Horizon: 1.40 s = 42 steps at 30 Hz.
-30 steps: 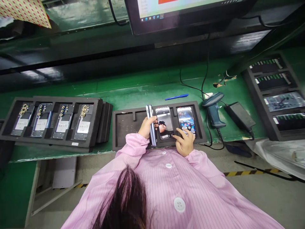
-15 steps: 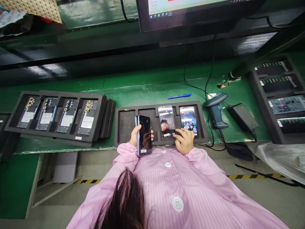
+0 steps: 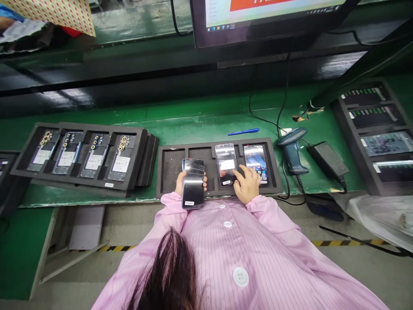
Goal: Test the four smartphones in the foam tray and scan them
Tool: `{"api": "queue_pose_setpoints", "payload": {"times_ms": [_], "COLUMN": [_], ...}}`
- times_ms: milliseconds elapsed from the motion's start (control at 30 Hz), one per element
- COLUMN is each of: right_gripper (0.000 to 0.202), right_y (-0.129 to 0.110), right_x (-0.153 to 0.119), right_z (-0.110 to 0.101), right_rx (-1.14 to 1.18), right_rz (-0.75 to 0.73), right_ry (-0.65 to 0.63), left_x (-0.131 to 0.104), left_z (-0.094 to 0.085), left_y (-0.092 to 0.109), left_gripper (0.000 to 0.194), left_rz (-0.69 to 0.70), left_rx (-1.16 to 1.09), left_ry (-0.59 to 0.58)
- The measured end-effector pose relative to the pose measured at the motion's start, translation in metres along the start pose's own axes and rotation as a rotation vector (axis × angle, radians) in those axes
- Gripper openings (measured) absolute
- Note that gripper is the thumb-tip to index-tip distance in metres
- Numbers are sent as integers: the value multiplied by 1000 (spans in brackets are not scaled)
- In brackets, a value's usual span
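Observation:
My left hand (image 3: 180, 182) is wrapped round a small stack of phones (image 3: 193, 183), dark screen up, over the front of a black foam tray (image 3: 277, 181). In the tray's third compartment lies a lit phone (image 3: 226, 165) showing a white box on its screen. My right hand (image 3: 248, 183) has its fingers spread, with a fingertip at the lower right of that screen. Another lit phone (image 3: 254, 161), showing 2:31, lies in the rightmost compartment, its lower part partly behind my right hand's fingers.
Stacked foam trays (image 3: 129, 183) with opened phones stand at left. A blue pen (image 3: 243, 131), scanner (image 3: 293, 150), black adapter (image 3: 328, 160) and cables lie right of centre. Another tray (image 3: 358, 172) is at far right. A monitor (image 3: 200, 36) hangs above.
My right hand has shifted slightly left and up on the third-compartment phone, where a white box now shows. The phones in my left hand have tilted and line up more closely. An orange banner shows on the monitor.

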State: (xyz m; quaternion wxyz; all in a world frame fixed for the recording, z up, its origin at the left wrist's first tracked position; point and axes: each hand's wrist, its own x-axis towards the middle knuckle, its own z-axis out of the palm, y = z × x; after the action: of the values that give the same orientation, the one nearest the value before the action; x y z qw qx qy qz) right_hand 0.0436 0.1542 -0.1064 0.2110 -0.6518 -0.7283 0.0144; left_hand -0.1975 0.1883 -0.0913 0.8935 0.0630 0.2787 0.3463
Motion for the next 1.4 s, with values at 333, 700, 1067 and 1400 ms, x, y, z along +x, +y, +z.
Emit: {"api": "queue_pose_setpoints", "payload": {"times_ms": [333,700,1067,1400], "right_gripper": [35,25,23,21], "right_y": [-1,6,5,18], "right_x": [9,3,4,-15], "right_z": [10,14,10,5], "right_rx": [-62,114,218,64], "right_rz": [33,31,92,-166], "right_ry": [-61,191,155,192], "left_x": [4,6,6,7], "left_z": [-1,0,-2,-3], "left_y": [0,1,2,3], "left_gripper": [60,59,58,59], "left_rz": [-45,-65,-71,-80], "left_rx": [-15,-30,-18,-9], "left_ry": [-24,-5,-12,-31]}}
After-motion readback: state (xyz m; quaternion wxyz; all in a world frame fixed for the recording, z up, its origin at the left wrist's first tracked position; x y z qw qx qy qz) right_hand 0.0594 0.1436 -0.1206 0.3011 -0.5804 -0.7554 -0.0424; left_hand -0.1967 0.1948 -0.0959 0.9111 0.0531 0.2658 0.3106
